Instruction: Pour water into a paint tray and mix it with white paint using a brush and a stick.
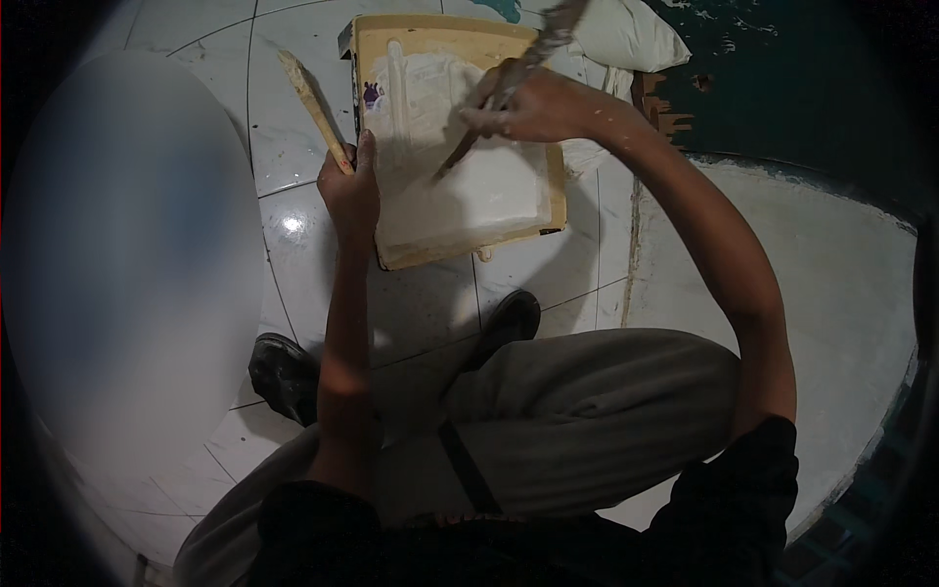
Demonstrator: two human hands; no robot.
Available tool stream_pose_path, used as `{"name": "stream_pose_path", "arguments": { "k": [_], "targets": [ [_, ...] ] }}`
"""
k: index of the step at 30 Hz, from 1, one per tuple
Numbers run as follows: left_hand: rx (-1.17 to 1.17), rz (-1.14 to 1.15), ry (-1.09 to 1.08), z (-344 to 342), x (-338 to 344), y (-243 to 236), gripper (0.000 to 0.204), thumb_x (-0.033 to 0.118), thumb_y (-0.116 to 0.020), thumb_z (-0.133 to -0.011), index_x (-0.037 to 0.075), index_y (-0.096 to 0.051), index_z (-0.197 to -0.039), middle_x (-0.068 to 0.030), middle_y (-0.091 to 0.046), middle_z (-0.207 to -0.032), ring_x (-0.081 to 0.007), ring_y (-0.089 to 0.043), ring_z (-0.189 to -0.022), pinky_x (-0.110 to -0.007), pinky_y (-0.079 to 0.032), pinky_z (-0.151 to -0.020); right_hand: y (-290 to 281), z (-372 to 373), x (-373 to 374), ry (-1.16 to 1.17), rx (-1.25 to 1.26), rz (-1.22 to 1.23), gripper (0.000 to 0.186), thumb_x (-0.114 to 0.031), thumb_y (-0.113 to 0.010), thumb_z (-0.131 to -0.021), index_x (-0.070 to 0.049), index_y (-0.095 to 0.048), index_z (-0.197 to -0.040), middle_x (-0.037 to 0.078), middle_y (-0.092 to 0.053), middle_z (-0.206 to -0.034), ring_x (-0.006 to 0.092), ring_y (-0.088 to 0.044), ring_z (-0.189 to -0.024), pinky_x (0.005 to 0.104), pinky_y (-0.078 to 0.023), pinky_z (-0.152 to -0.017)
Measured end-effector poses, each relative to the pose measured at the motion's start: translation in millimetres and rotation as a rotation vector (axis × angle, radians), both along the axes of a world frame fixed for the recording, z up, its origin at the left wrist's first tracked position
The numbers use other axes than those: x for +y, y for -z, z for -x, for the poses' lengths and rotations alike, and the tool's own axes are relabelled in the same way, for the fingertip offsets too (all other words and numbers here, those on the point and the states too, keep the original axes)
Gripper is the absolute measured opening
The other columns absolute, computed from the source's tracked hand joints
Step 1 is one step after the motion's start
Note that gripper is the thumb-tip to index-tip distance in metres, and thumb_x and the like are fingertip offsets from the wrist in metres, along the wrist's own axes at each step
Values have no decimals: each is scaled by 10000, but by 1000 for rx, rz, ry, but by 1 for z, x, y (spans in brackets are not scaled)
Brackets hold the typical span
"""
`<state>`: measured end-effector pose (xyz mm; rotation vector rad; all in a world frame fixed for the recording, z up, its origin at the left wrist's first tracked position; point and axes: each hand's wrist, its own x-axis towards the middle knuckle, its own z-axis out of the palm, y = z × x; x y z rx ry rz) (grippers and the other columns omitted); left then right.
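A yellow paint tray [389, 256] on the floor in front of me holds white paint [479, 201]. My left hand [350, 191] is closed at the tray's left side, thumb by its rim. Out of that hand sticks a slim, pale yellow paintbrush [311, 103], slanting up and left. My right hand [533, 103] reaches over the tray, fingers wrapped round a paint-crusted, stick-like tool [528, 61]. Its thin dark end points down to the paint, while the wider upper part is blurred by motion; its exact kind is unclear.
White floor tiles [421, 303] with dark joints and paint specks surround the tray. A white sack [636, 34] lies beyond its right corner. To the right are a dark green surface [792, 88] and a pale panel [773, 220]. My dark shoes [284, 377] stand nearby. A blurred patch covers the left.
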<state>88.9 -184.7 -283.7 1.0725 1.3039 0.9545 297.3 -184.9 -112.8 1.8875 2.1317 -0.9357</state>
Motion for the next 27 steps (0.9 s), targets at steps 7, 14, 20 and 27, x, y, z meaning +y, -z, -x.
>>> {"name": "stream_pose_path", "arguments": {
  "k": [7,14,20,27],
  "targets": [
    [62,62,18,-7,1,-16,396,305,-661,-899,45,-458,-680,27,-386,-581,-72,-353,-527,-274,-328,-483,-17,-87,-95,-448,-347,-286,186,-215,-627,-857,-66,-647,-965,112,-665,-842,270,-633,-751,404,-533,-713],
    [10,56,-4,0,1,-11,365,289,-650,-910,51,-466,-703,33,-393,-605,-66,-349,-549,-259,-324,-496,2,21,-42,-282,-136,67,339,-351,-562,-852,-23,-644,-863,180,-633,-844,352,-629,-833,439,-495,-808],
    [-5,31,9,-7,-1,-12,366,298,-648,-912,52,-466,-710,32,-396,-611,-64,-352,-558,-255,-323,-500,6,34,21,-252,-51,49,407,-391,-553,-880,0,-659,-831,154,-644,-872,309,-628,-791,402,-508,-769],
    [-19,44,11,-1,-1,-8,365,308,-655,-906,57,-470,-715,35,-399,-602,-57,-354,-542,-248,-320,-489,-23,-65,-38,110,-140,-2,489,-479,-533,-888,-11,-658,-957,210,-653,-930,334,-640,-870,412,-505,-800]
  ]
}}
